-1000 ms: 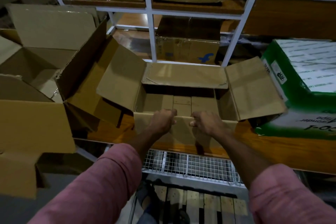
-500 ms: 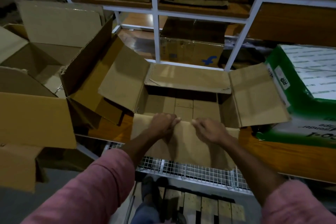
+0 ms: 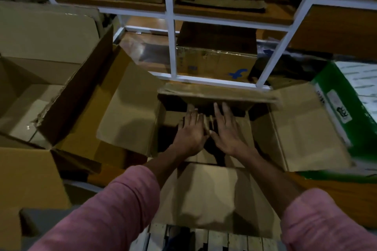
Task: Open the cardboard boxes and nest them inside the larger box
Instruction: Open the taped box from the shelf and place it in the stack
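Observation:
An open brown cardboard box (image 3: 306, 128) sits on the wooden shelf in front of me, all its flaps spread outward. My left hand (image 3: 189, 132) and my right hand (image 3: 226, 130) reach side by side down into it, fingers spread flat, palms toward the box floor near the far wall. Neither hand holds anything. The near flap (image 3: 210, 195) hangs down toward me below my forearms. To the left, a larger open cardboard box (image 3: 47, 63) stands with its flaps up; another opened box (image 3: 85, 106) leans inside it.
A green and white carton (image 3: 350, 112) stands right of the open box. White shelf bars (image 3: 173, 43) cross behind it, with more cardboard boxes (image 3: 214, 61) on the shelves beyond. A wooden pallet (image 3: 204, 238) lies on the floor below.
Both hands let go of the near flap, which has dropped down toward me, and moved forward into the box. The view has come closer to the box.

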The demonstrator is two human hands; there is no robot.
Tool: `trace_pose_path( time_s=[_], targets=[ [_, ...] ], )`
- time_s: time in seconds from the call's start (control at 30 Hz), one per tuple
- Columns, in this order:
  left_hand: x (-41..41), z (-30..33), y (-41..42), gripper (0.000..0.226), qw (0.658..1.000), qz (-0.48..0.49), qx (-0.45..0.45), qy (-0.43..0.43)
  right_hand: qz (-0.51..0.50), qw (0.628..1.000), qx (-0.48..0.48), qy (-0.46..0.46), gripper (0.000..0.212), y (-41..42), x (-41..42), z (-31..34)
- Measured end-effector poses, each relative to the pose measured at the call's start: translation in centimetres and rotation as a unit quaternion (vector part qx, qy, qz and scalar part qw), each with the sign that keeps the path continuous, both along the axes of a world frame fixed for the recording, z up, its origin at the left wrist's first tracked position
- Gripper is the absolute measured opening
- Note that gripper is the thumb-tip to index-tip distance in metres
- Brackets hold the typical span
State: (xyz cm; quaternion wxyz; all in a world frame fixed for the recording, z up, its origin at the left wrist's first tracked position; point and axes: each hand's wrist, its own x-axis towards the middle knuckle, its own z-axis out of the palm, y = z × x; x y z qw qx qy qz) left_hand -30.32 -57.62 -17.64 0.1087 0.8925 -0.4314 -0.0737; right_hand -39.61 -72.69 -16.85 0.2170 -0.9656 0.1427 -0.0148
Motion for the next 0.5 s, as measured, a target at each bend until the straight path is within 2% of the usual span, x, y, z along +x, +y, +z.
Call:
trace_pose_path(
  time_s=[0.07,0.27,0.4,0.5],
  targets=[
    [2.1,-0.3,-1.1,0.076,1.000,-0.010,-0.002,-0.024,-0.001,0.999,-0.040,-0.019,0.095,-0.8,2.5,1.3],
    [8.5,1.0,-5.2,0.073,0.999,0.035,-0.017,-0.028,-0.036,0.995,-0.086,0.019,0.093,-4.5,9.8,2.4],
    [11.7,-0.4,-6.0,0.087,0.996,0.037,0.034,-0.067,-0.061,0.992,-0.073,0.086,0.084,-6.1,12.5,1.9],
    [13.2,-1.1,-6.7,0.097,0.995,0.043,0.076,-0.047,-0.062,0.987,-0.070,0.129,0.085,-6.8,13.3,1.0]
  ],
)
